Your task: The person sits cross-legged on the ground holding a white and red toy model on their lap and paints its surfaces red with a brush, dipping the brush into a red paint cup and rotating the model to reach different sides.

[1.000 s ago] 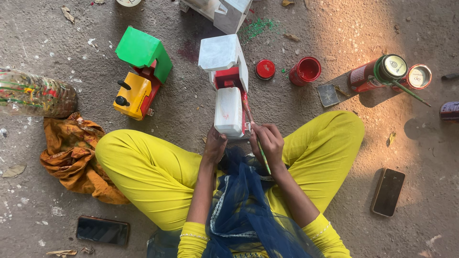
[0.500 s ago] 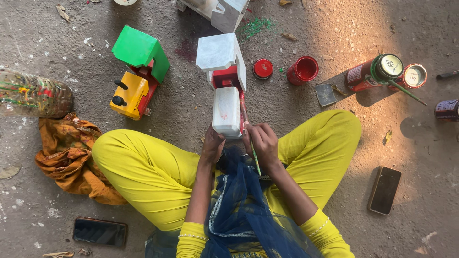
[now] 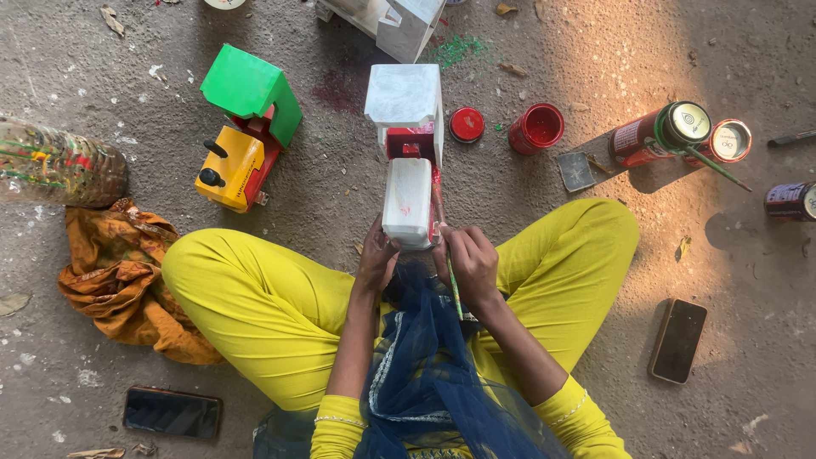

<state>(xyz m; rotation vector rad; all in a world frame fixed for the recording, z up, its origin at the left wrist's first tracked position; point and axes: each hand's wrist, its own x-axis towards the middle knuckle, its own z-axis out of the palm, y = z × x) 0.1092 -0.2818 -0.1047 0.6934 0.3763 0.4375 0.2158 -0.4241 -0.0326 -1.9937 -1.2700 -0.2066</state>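
Little has shifted: left hand [image 3: 376,255] fingers steady the white toy truck [image 3: 408,202], right hand [image 3: 470,262] fingers pinch a paintbrush [image 3: 448,255].

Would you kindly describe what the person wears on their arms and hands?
Both forearms are bare. Bright yellow sleeves cover the upper arms and end near the elbows in pale, patterned cuffs. The left hand and right hand wear no gloves; a thin ring seems to sit on a right finger, too small to be sure. A dark blue scarf hangs between the arms.
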